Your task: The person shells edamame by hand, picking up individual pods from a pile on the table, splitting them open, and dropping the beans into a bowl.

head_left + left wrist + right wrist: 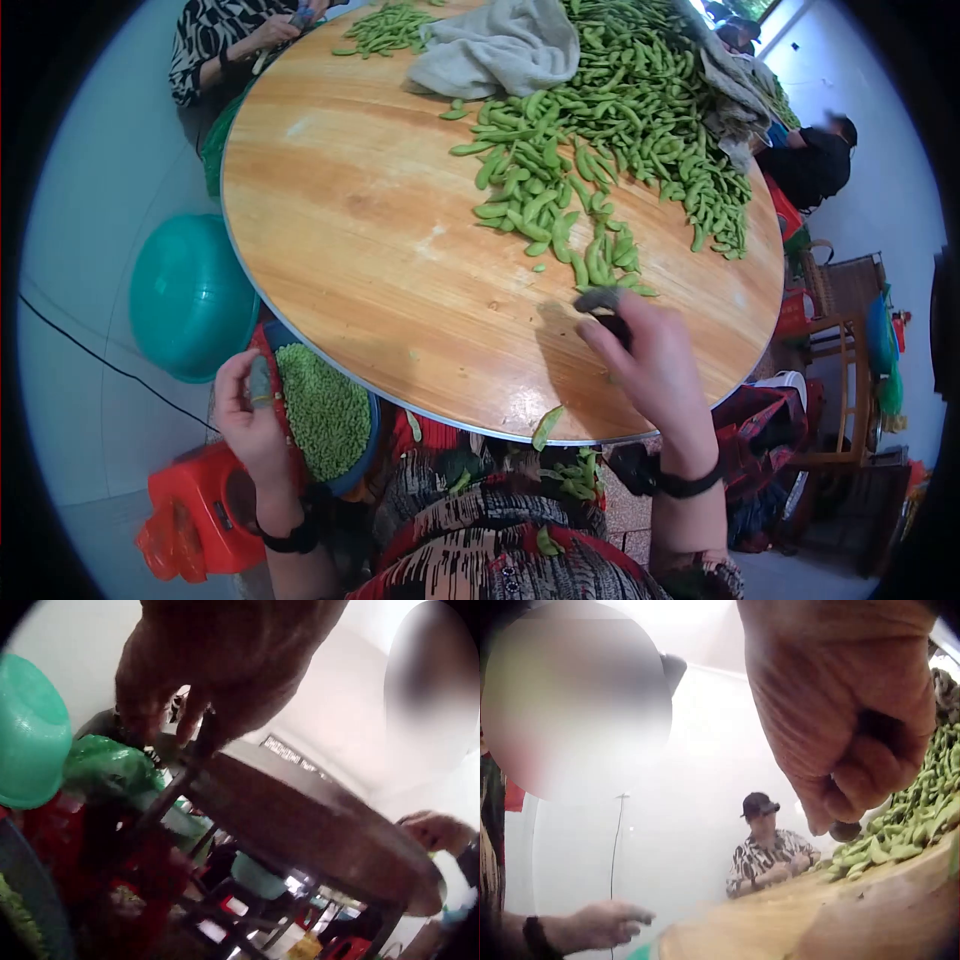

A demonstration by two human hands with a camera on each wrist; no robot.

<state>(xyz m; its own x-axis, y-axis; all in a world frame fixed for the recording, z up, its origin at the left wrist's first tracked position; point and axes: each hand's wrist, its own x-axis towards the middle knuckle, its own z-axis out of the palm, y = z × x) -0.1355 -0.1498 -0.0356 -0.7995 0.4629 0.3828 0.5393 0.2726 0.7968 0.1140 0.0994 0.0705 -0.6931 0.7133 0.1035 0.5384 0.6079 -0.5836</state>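
Green soybean pods [535, 205] lie in a loose patch on the round wooden table [350, 220], in front of a bigger pod heap [640, 90]. My right hand [655, 365] hovers at the near end of the patch, thumb and forefinger bent and apart, dark covers on their tips. No pod shows between them. To the left, beyond the table edge, my left hand [250, 425] is raised beside a blue basin [374, 425] of shelled green beans [322, 410]. Its fingers are loosely curled, a grey cover is on the thumb, and no held thing shows.
One pod [547, 427] lies at the table's near rim; several more are on my lap. A grey cloth [500, 50] covers part of the heap. A teal basin [190, 295] and red stool [205, 510] stand at left. Another person [769, 847] sits across the table.
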